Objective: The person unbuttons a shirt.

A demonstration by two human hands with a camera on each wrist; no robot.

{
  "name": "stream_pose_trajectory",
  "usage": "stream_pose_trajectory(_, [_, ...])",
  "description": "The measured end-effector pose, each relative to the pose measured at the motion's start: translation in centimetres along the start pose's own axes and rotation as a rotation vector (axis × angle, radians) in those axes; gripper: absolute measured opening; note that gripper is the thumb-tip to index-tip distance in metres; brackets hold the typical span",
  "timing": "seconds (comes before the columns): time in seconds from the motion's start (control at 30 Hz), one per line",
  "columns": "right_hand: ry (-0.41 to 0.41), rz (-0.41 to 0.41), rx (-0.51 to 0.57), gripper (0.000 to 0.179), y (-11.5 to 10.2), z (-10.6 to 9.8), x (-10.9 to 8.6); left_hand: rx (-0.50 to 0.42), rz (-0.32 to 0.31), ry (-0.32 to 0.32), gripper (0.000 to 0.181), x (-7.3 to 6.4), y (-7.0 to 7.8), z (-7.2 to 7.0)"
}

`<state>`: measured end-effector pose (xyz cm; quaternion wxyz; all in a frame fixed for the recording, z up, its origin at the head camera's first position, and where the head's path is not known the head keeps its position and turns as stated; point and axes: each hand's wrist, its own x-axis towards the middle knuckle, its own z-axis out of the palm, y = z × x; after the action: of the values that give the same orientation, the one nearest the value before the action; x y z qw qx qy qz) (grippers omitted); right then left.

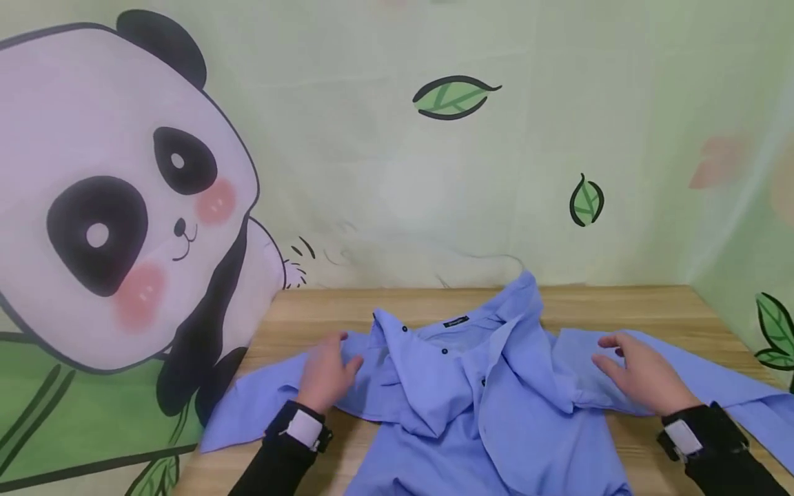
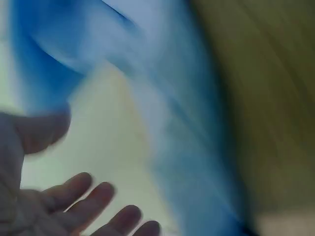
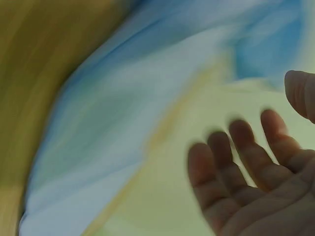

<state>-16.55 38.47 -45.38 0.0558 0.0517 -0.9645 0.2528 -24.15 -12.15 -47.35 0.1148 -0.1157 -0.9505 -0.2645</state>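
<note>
A blue button-up shirt (image 1: 434, 406) lies spread on the wooden table, its collar toward the far edge and its sleeves out to both sides. Dark buttons and a small black label show near the neck. My left hand (image 1: 325, 372) is over the left sleeve (image 1: 260, 386), fingers loose and apart from the cloth. Above the right sleeve (image 1: 657, 344) is my right hand (image 1: 645, 375), thumb and fingers spread, holding nothing. Both wrist views are blurred; the left fingers (image 2: 78, 196) and right fingers (image 3: 246, 147) appear relaxed, with gaps between them and the shirt.
The wooden table (image 1: 322, 303) ends against a pale green backdrop (image 1: 347, 172) printed with leaves. A large printed panda (image 1: 124, 207) fills the left side. The right sleeve runs toward the table's right edge.
</note>
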Motion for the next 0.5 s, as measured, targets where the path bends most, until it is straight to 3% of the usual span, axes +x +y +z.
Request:
stream_pose_trajectory(0.07, [0.027,-0.025,-0.118,0.047,1.8,0.9,1.6,0.132,-0.065,-0.083,0.065,1.1,-2.5,0.5])
stream_pose_trajectory(0.13, [0.01,-0.038,-0.168,0.06,2.9,1.7,3.0,0.215,-0.079,-0.164,0.076,2.0,-4.1,1.1])
stream_pose_trajectory(0.2, [-0.023,-0.039,-0.191,0.074,3.4,2.4,4.2,0.262,-0.072,-0.192,0.079,2.9,-5.0,1.7])
stream_pose_trajectory(0.3, [-0.089,-0.033,-0.218,0.09,3.5,2.9,5.0,0.308,-0.03,-0.21,0.067,4.1,-5.1,2.4])
stream_pose_trajectory(0.37, [-0.134,-0.034,-0.23,0.081,3.5,3.0,5.1,0.298,-0.009,-0.228,0.055,4.7,-4.7,2.7])
stream_pose_trajectory(0.47, [-0.174,-0.049,-0.223,0.04,3.5,2.6,4.6,0.223,0.007,-0.229,0.032,5.2,-4.4,3.1])
stream_pose_trajectory(0.5, [-0.17,-0.05,-0.217,0.027,3.6,2.2,4.3,0.193,-0.007,-0.196,0.028,5.3,-4.3,3.1])
